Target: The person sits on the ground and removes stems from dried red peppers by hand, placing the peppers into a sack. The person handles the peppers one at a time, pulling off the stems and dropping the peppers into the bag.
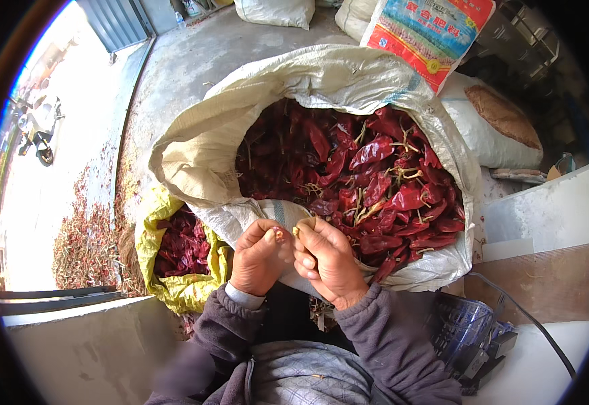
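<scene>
Both hands are close together over the near rim of a large white woven sack (324,66) of dried red chili peppers (375,152), many with pale stems. My left hand (259,260) is closed, with thumb and forefinger pinching a dried chili (278,234). Only its reddish-orange end shows; the rest is hidden in the fist. Beside it, my right hand (330,260) pinches a small yellowish chili stem end (295,232) between thumb and curled forefinger. To the left of my hands stands a smaller yellow woven sack (147,253) holding dark red chili pieces (183,245).
Stems and chili scraps (84,243) litter the ground by the doorway at left. A printed fertilizer bag (426,40) and full white sacks (492,126) stand behind. At right are a blue plastic basket (459,324) and a black cable (532,314). A scooter (41,129) stands outside.
</scene>
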`<action>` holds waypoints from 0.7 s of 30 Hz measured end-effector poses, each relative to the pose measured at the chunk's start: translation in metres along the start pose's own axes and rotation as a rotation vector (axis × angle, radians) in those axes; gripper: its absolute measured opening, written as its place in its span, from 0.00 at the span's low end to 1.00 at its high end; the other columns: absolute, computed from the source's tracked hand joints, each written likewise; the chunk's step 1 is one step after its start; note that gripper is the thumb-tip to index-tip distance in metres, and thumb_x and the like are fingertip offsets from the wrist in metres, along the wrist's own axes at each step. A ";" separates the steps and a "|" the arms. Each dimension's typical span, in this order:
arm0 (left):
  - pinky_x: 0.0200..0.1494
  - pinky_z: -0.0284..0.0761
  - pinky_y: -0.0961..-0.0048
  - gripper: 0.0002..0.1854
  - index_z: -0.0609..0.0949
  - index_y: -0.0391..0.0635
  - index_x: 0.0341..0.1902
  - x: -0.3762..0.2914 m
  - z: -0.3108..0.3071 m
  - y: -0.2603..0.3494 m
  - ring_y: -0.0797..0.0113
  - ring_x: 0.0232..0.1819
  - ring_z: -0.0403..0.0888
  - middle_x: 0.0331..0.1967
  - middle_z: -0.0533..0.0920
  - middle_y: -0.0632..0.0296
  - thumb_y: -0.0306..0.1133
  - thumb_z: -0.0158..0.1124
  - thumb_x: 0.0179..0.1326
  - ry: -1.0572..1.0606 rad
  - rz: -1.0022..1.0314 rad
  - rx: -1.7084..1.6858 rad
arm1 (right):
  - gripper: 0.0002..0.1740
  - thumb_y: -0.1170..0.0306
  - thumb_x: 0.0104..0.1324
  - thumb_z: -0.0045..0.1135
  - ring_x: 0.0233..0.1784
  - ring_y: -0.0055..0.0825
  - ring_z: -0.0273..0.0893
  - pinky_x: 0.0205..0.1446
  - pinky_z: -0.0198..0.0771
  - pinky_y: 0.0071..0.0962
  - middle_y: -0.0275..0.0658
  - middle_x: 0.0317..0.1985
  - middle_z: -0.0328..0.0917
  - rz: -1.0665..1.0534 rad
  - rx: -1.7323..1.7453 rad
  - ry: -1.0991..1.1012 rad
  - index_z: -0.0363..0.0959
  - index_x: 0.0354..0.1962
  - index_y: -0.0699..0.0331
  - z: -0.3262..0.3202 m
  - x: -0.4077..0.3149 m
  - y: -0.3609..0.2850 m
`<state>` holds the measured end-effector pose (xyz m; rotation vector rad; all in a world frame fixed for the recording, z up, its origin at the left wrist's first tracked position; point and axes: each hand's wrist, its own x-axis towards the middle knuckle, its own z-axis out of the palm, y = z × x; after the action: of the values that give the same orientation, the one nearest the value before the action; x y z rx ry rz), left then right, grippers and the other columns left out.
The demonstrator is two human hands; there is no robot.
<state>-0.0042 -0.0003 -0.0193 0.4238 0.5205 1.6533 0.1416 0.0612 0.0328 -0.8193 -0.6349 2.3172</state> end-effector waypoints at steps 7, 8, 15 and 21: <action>0.39 0.69 0.68 0.13 0.79 0.45 0.52 -0.045 -0.059 0.062 0.67 0.34 0.71 0.34 0.77 0.61 0.36 0.65 0.69 0.217 0.148 0.094 | 0.11 0.63 0.82 0.49 0.23 0.11 0.65 0.25 0.60 0.14 0.33 0.33 0.78 0.123 -0.366 -0.321 0.68 0.45 0.63 -0.015 -0.063 -0.016; 0.40 0.73 0.69 0.10 0.79 0.42 0.51 -0.054 -0.082 0.075 0.67 0.35 0.75 0.35 0.80 0.59 0.34 0.61 0.72 0.327 0.178 0.186 | 0.10 0.64 0.82 0.50 0.24 0.11 0.66 0.26 0.62 0.14 0.34 0.35 0.79 0.173 -0.393 -0.346 0.68 0.45 0.64 -0.024 -0.070 -0.014; 0.54 0.78 0.68 0.23 0.82 0.39 0.59 -0.067 -0.282 0.096 0.65 0.48 0.84 0.48 0.87 0.57 0.45 0.66 0.72 1.129 0.048 0.797 | 0.08 0.67 0.81 0.52 0.28 0.11 0.69 0.30 0.64 0.14 0.36 0.37 0.83 0.526 -0.519 -0.236 0.71 0.47 0.65 -0.084 -0.088 0.036; 0.56 0.80 0.54 0.36 0.74 0.45 0.68 -0.035 -0.342 0.019 0.47 0.57 0.83 0.57 0.83 0.41 0.51 0.71 0.61 0.504 -0.176 2.180 | 0.10 0.68 0.79 0.54 0.28 0.13 0.70 0.33 0.68 0.17 0.34 0.36 0.82 0.571 -0.665 -0.180 0.74 0.44 0.67 -0.099 -0.093 0.061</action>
<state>-0.2034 -0.0694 -0.2915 1.3699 2.5485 0.3130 0.2455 -0.0208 -0.0362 -1.2142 -1.4584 2.7337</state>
